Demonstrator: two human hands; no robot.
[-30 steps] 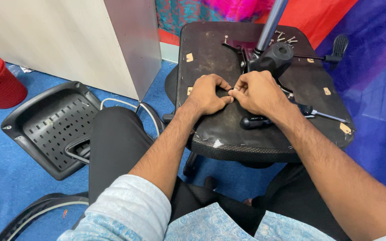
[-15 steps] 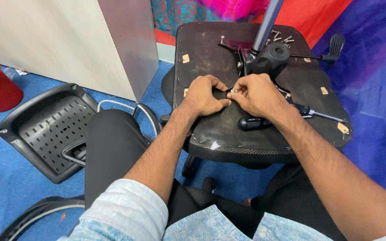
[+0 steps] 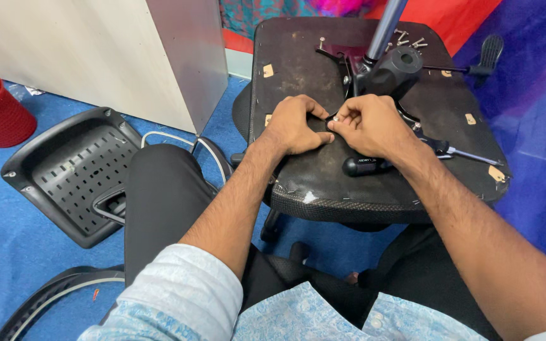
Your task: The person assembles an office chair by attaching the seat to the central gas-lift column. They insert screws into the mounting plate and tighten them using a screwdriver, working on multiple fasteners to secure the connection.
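Left hand [image 3: 295, 125] and right hand [image 3: 366, 124] together, fingertips pinched on a small metal part [image 3: 332, 120], too small to identify, on upturned office chair seat underside [image 3: 298, 69]. Black-handled screwdriver [image 3: 374, 165] just under right hand. Tilt mechanism [image 3: 392, 69] behind. Loose screws [image 3: 409, 43] at far edge. Perforated backrest shell [image 3: 71, 173] on blue floor, left.

Blue floor [image 3: 26, 252] under chair backrest [image 3: 71, 173]

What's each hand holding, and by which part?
The right hand pinches a small silvery part at its fingertips; which part of it is gripped cannot be told. The left hand rests curled on the upturned chair seat, touching the same spot, holding nothing visible.
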